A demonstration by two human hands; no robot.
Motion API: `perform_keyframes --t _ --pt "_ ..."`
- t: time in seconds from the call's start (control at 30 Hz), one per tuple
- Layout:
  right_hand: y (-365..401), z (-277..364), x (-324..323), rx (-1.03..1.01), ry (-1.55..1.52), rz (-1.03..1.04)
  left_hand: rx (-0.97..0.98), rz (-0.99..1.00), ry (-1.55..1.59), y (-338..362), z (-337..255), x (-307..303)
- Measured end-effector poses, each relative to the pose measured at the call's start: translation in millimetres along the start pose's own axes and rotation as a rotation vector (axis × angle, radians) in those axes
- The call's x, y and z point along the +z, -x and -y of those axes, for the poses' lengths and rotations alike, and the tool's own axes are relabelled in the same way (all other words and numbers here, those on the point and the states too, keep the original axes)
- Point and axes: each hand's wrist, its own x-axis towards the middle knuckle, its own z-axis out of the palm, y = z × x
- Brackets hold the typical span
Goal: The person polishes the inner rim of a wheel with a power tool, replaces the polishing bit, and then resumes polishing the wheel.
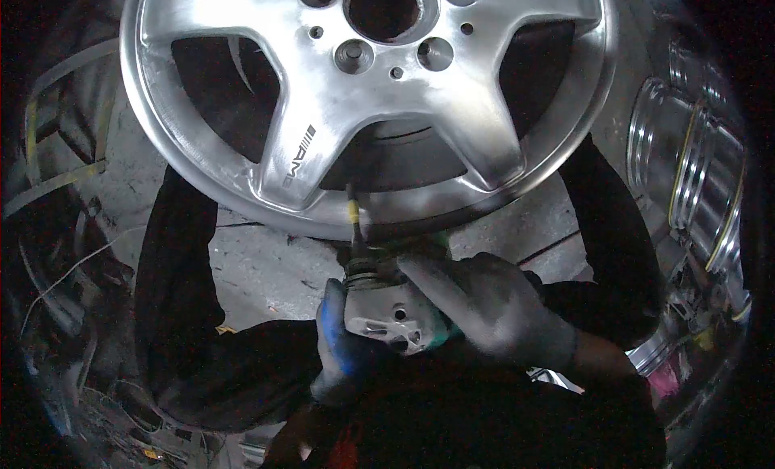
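Observation:
A silver alloy wheel (395, 98) with wide spokes and dark lettering on one spoke fills the upper middle of the head view. Below its near rim is a grey and green power tool (391, 316), its thin shaft with a yellow band pointing up at the gap between two spokes. My right hand (492, 307), in a grey glove, is closed round the tool from the right. On the tool's left side, my left hand (339, 348), gloved in grey with a blue patch, grips it; part of that hand is hidden behind the tool.
Several shiny wheel rims (686, 162) stand at the right. A dark frame-like object (69, 122) lies at the upper left, and a thin wire (85, 259) crosses the left side. Grey floor (266, 271) shows under the wheel. Something pink (663, 380) lies at the lower right.

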Motion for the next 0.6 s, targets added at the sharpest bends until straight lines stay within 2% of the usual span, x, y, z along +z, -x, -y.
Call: perform_keyframes --t 0.1,0.17,0.2,0.27,0.3,0.37,0.4,0.47,0.53,0.6 --pt "7.6 3.5 -11.6 0.071 -0.03 0.094 -0.015 -0.007 -0.086 -11.0 11.3 -11.6" --pt "12.1 6.5 -15.4 0.189 -0.01 0.163 0.169 0.121 -0.537 -12.9 20.2 -11.1" --pt "11.4 6.7 -17.4 0.191 -0.009 0.167 0.166 0.12 -0.534 -12.9 20.7 -7.1" --pt "8.9 5.9 -19.5 0.197 -0.089 0.178 0.025 0.089 -0.125 -11.9 16.4 3.3" --pt "6.1 5.3 -18.4 0.197 -0.091 0.179 0.024 0.087 -0.125 -11.1 14.7 0.4" --pt "-3.1 5.2 -13.6 0.13 -0.05 0.158 0.219 0.051 -0.551 -6.0 8.0 -9.7" --pt "-6.4 5.3 -10.9 0.127 -0.055 0.158 0.22 0.045 -0.553 -2.9 6.4 -11.6" --pt "-11.1 4.7 -6.0 0.039 -0.099 0.055 0.036 0.162 0.409 2.8 3.2 -11.6" --pt "-14.3 2.2 0.1 0.005 -0.104 0.025 0.041 0.199 0.36 6.1 -4.2 -16.7" --pt "-14.1 1.3 3.1 -0.023 -0.105 -0.008 0.125 0.174 0.178 8.1 -11.5 -5.7"
